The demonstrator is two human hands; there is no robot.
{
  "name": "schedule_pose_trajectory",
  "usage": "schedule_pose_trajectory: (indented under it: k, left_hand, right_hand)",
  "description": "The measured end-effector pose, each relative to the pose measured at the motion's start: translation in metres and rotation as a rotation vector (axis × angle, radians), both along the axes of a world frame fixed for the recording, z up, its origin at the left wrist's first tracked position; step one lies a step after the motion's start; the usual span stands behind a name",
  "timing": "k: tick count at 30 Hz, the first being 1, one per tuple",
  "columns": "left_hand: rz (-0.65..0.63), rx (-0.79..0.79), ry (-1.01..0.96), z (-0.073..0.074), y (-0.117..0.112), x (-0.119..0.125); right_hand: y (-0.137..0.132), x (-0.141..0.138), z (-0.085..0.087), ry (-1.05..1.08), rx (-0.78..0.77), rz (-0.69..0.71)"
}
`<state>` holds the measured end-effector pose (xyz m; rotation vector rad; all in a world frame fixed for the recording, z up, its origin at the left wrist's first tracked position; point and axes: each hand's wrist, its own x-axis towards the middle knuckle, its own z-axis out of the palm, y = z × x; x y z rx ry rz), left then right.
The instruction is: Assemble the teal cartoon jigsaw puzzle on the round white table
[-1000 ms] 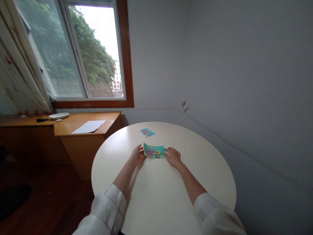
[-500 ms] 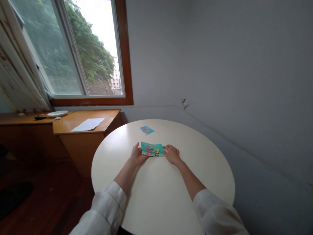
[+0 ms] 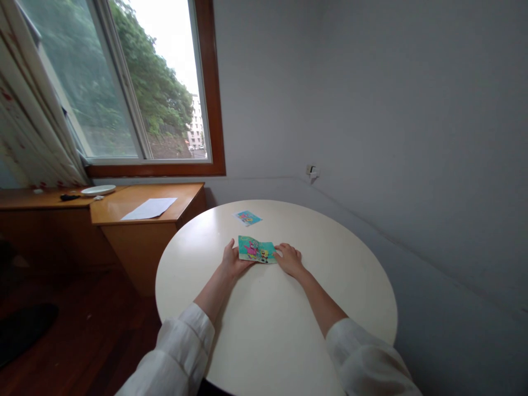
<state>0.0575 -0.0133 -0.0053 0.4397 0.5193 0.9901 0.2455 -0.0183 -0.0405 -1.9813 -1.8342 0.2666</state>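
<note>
A teal cartoon picture card (image 3: pixel 256 249) lies on the round white table (image 3: pixel 272 330), its left part lifted a little off the surface. My left hand (image 3: pixel 232 260) grips its left edge, thumb on top. My right hand (image 3: pixel 288 259) rests at the card's right edge with its fingers curled down on it. A smaller teal cartoon card (image 3: pixel 247 218) lies flat farther back on the table, away from both hands.
A wooden desk (image 3: pixel 140 220) stands left of the table under the window, with a white sheet of paper (image 3: pixel 149 208), a white plate (image 3: pixel 98 190) and a small black object (image 3: pixel 69 197) on it. Grey walls close in behind and to the right.
My hands have drawn slightly closer together on the card, and its left side has risen and bent a little. The view has shifted slightly.
</note>
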Motion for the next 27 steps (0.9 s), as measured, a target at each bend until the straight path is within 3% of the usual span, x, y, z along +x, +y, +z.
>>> schedule_pose_trajectory:
  k: [13, 27]
  left_hand:
    - [0.006, -0.010, -0.069, -0.001, -0.003, 0.005]
    - [-0.129, 0.040, -0.233, -0.015, 0.005, -0.002]
  right_hand:
    - [0.000, -0.007, 0.001, 0.041, -0.005, 0.003]
    - [0.000, -0.016, -0.003, 0.092, 0.006, 0.045]
